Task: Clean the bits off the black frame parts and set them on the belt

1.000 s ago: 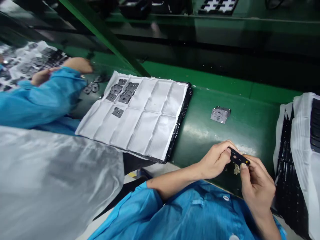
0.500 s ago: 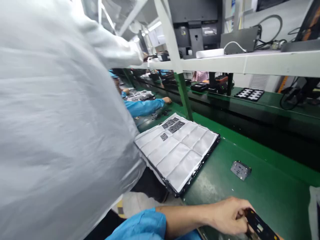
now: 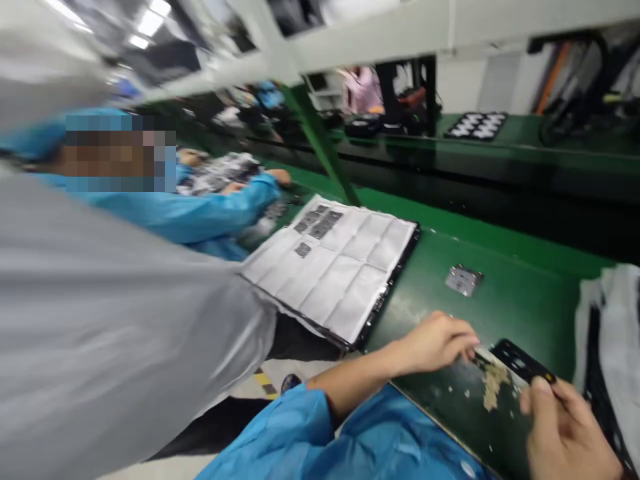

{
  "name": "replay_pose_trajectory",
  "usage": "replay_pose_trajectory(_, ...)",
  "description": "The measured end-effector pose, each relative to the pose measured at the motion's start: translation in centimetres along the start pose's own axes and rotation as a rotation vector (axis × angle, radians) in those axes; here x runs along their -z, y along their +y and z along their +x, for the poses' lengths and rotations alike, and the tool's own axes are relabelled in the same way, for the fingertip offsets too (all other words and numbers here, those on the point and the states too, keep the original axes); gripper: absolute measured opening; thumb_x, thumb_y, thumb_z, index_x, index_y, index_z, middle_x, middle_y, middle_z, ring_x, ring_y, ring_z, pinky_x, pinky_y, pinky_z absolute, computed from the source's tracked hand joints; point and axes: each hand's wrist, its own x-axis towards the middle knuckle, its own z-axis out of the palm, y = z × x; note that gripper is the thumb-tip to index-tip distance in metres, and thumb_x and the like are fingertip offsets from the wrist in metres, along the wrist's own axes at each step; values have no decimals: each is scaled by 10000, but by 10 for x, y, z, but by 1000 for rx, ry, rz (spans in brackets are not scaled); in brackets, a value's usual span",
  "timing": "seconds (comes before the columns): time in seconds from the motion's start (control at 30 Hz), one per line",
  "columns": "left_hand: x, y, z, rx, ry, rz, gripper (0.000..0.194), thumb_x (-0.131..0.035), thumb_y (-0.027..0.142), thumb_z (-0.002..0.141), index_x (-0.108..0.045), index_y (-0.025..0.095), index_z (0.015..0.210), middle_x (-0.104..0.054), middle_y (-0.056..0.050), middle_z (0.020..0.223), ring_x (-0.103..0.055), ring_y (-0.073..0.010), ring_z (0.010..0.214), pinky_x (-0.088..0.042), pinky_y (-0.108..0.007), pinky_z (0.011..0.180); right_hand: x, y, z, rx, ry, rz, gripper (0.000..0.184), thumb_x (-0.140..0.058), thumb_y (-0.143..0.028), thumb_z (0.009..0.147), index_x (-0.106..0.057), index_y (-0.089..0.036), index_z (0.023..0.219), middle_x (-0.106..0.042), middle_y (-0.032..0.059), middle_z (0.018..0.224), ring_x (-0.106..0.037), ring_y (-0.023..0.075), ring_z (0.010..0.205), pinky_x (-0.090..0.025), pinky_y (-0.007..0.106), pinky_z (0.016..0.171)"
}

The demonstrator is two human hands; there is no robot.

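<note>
My right hand [image 3: 570, 423] pinches one end of a flat black plate [image 3: 520, 361] between thumb and fingers. The plate has small cut-outs and a yellow spot near the thumb. My left hand [image 3: 443, 343] is beside the plate's far end, fingertips pressed together at a thin pale strip [image 3: 504, 365] that runs along the plate's edge. Whether the fingers hold that strip or something smaller is blurred. Under the hands, a heap of tiny beige pieces [image 3: 494, 388] lies on the green table [image 3: 530, 300]. Beyond them rest a few stacked grey metal plates [image 3: 464, 280].
A white-lined compartment tray [image 3: 345, 280] with several grey plates [image 3: 325, 225] stands to the left. Lined black trays [image 3: 613, 333] are stacked at right. A grey-clad person [image 3: 150, 320] stands close on the left; a blue-sleeved co-worker [image 3: 200, 213] works beyond. A green post [image 3: 320, 143] rises behind the tray.
The view swung up to the left, then partly back down. My left hand has let go of the black plate's end and moved slightly away; the right hand still holds it.
</note>
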Motion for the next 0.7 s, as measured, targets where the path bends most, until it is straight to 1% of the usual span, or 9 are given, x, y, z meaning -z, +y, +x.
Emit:
replay_pose_trajectory(0.07,-2,6,4,-71,36,-151,300,-643,292,1048,-761,132,1272,-786,-157,1229,-761,-191,1058,-585,-295,949,-10,-14,0,-37,94,43,367,-850,-535,915,-705,-198,909,-672,0,646,-645,170,485,-555,277,497)
replay_pose_trajectory(0.1,-3,8,6,-95,25,-249,351,-670,282,1029,-732,133,1340,-750,-178,1329,-743,-201,1129,-582,-306,976,-14,-20,1,-41,75,59,372,-841,-529,925,-704,-184,903,-668,-2,654,-640,153,487,-539,257,492)
replay_pose_trajectory(0.13,-5,10,7,-104,15,-348,391,-695,277,1010,-711,132,1373,-726,-188,1370,-730,-205,1156,-582,-307,977,-18,-23,2,-48,68,67,360,-827,-511,943,-700,-176,913,-656,-10,654,-634,141,492,-528,245,496)
replay_pose_trajectory(0.2,-10,12,9,-93,16,-496,366,-717,262,986,-721,126,1325,-742,-171,1301,-723,-191,1104,-584,-286,930,-23,-27,2,-59,58,72,317,-806,-464,974,-696,-169,939,-639,-23,640,-619,128,494,-518,232,508)
replay_pose_trajectory(0.27,-15,13,10,-70,39,-567,346,-713,219,958,-729,125,1290,-760,-137,1200,-714,-165,1000,-582,-265,872,-24,-27,1,-58,45,72,271,-795,-418,991,-703,-165,954,-627,-31,635,-611,121,497,-508,226,511)
replay_pose_trajectory(0.37,-18,15,11,-28,74,-552,384,-687,179,931,-736,131,1308,-765,-109,1157,-669,-115,828,-575,-243,792,-22,-24,-1,-43,13,43,227,-783,-377,1004,-724,-161,968,-628,-29,668,-612,116,509,-496,219,502)
replay_pose_trajectory(0.43,-20,18,13,12,109,-491,331,-655,198,954,-769,128,1256,-769,-98,1112,-637,-98,756,-566,-233,746,-23,-21,-2,-26,-17,21,208,-770,-362,1014,-738,-158,992,-637,-18,707,-612,116,516,-506,225,502)
replay_pose_trajectory(0.53,-22,19,17,60,142,-475,262,-631,220,973,-803,122,1144,-771,-82,996,-639,-104,730,-566,-227,711,-24,-18,-1,6,-39,-1,188,-768,-348,1015,-755,-160,1024,-641,-7,740,-621,121,522,-517,237,500)
replay_pose_trajectory(0.7,-25,13,23,100,149,-599,270,-638,168,934,-803,126,1144,-803,-86,1007,-691,-114,754,-617,-242,752,-19,-21,-6,-3,-5,-34,210,-788,-378,996,-753,-171,982,-649,-11,739,-636,120,511,-518,239,503)
